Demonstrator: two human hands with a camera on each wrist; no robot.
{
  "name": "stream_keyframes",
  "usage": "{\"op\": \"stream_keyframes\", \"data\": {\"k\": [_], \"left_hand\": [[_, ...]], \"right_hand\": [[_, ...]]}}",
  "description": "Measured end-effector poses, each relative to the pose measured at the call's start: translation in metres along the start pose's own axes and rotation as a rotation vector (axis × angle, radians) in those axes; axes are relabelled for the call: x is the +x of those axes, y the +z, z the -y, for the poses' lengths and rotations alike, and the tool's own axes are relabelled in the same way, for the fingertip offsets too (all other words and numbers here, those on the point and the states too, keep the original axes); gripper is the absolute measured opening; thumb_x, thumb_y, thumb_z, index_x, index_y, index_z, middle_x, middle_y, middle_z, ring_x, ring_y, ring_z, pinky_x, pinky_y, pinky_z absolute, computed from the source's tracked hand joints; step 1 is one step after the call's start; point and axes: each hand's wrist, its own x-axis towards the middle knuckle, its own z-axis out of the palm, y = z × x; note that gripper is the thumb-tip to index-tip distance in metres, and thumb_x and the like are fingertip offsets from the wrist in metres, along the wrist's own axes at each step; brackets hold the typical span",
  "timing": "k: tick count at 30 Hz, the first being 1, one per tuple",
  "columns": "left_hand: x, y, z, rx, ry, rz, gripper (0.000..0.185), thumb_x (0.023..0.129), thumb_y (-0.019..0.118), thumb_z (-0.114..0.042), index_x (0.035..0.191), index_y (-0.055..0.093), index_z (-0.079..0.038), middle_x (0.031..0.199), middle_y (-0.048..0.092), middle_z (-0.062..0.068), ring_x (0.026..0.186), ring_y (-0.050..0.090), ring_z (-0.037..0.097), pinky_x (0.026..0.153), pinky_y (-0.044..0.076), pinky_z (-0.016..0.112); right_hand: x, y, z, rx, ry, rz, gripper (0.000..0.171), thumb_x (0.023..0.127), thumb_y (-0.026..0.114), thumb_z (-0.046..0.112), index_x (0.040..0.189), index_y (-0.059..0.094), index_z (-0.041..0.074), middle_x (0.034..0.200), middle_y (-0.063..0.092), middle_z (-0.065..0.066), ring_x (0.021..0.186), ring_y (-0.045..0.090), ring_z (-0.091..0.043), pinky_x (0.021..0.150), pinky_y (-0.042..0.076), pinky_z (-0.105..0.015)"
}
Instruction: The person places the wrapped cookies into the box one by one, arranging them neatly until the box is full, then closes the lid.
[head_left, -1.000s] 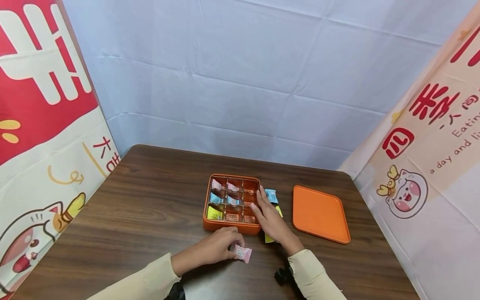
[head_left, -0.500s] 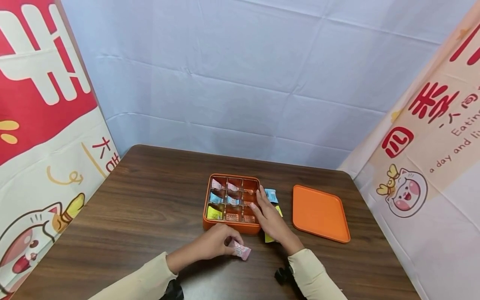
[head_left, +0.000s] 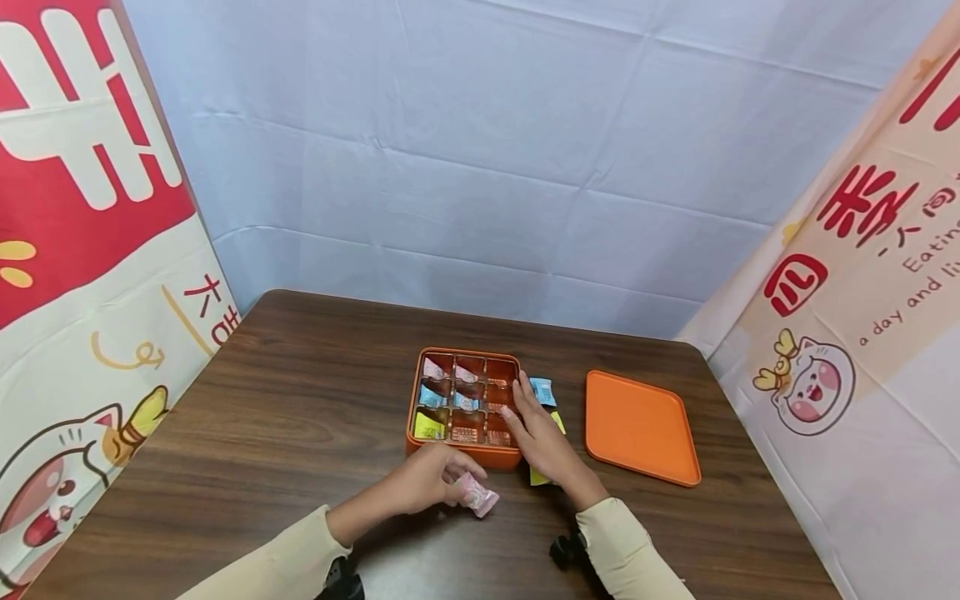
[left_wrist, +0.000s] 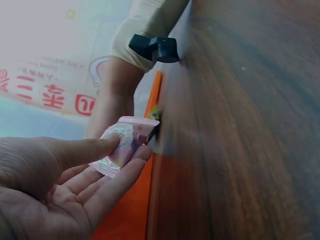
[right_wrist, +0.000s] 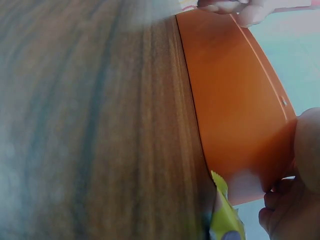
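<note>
In the head view I find the box [head_left: 501, 457] on the table [head_left: 315, 400], packed sweets [head_left: 430, 426] in its left column and the middle column's two rear compartments. I record loose sweets [head_left: 542, 392] just right of it, then the lid [head_left: 641, 429]; the right hand [head_left: 545, 442] at the box's right edge; the left hand [head_left: 431, 479], holding one sweet [head_left: 477, 495], before it.

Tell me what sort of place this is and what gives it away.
Probably a makeshift tabletop booth indoors, perhaps screened off for recording: a pale cloth hangs behind the wood-grain table, with a red-and-white cartoon banner on one side and a peach-and-white banner on the other.
</note>
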Motion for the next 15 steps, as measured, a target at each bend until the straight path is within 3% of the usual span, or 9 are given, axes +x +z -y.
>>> {"op": "stream_keyframes", "data": {"k": [3,10,15], "left_hand": [[0.0,-0.003,-0.004,-0.035,-0.013,0.009,0.03,0.084,0.072,0.01,0.111,0.077,-0.003,0.104,0.076,0.006,0.085,0.07,0.006,0.072,0.058,0.022],[-0.001,-0.011,-0.013,-0.306,-0.121,0.044,0.03,0.094,0.056,0.014,0.117,0.072,0.005,0.107,0.074,0.017,0.089,0.072,0.02,0.075,0.062,0.04],[-0.001,-0.017,-0.011,-0.485,-0.176,0.038,0.027,0.097,0.058,0.009,0.121,0.07,0.008,0.107,0.074,0.02,0.089,0.073,0.022,0.08,0.06,0.048]], "right_hand": [[0.001,0.0,0.0,-0.003,-0.001,-0.001,0.071,0.109,0.036,0.051,0.162,0.018,0.008,0.169,-0.005,0.005,0.153,0.015,-0.025,0.12,0.025,-0.055],[0.001,0.0,0.0,-0.013,0.009,-0.008,0.073,0.108,0.035,0.056,0.162,0.018,0.009,0.169,-0.005,0.007,0.152,0.017,-0.025,0.12,0.026,-0.055],[0.0,0.001,0.001,-0.009,-0.001,-0.013,0.073,0.108,0.037,0.053,0.162,0.018,0.007,0.17,-0.004,0.002,0.152,0.02,-0.031,0.118,0.029,-0.057]]}}
